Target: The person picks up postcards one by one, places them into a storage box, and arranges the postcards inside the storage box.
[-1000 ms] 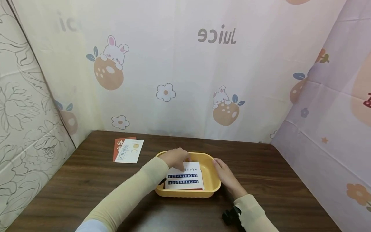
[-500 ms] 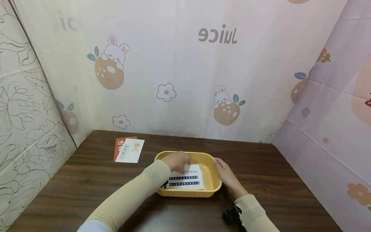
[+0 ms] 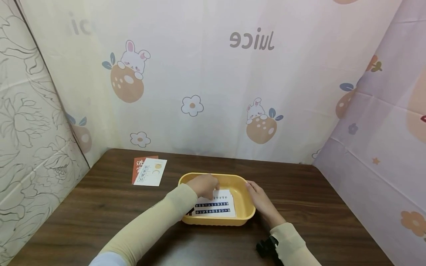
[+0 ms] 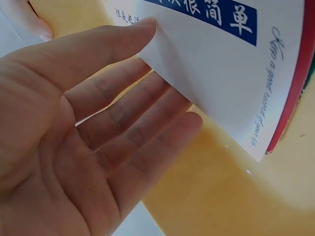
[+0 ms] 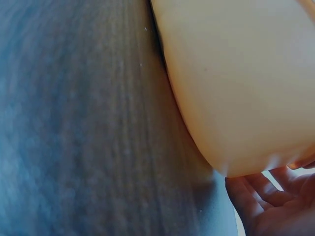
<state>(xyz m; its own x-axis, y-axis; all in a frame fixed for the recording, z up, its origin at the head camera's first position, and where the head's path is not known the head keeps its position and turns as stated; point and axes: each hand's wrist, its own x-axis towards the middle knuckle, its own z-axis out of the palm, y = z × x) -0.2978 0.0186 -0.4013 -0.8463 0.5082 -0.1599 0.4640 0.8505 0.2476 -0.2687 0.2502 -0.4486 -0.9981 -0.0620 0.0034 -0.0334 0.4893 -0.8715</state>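
A yellow plastic tub (image 3: 217, 221) stands on the table with a stack of cards inside. The top card (image 3: 214, 211) is white, with dark blue bands of white Chinese characters. My left hand (image 3: 203, 186) reaches over the tub's far left side. In the left wrist view its thumb lies on the white card (image 4: 211, 69) and its fingers go beneath, pinching it by the edge. A red card edge (image 4: 301, 73) shows under it. My right hand (image 3: 261, 201) grips the tub's right rim; the right wrist view shows fingers against the tub's outer wall (image 5: 241, 93).
At the back left of the brown wooden table (image 3: 309, 214), a white card (image 3: 151, 173) with a small orange drawing overlaps a red card (image 3: 139, 162). Patterned curtains (image 3: 216, 74) stand behind and on both sides. A black device (image 3: 266, 246) is strapped at my right wrist.
The cards in the tub have settled slightly lower, and the red edge at their front no longer shows in the head view. My left hand shifted slightly right; my right hand stays on the rim.
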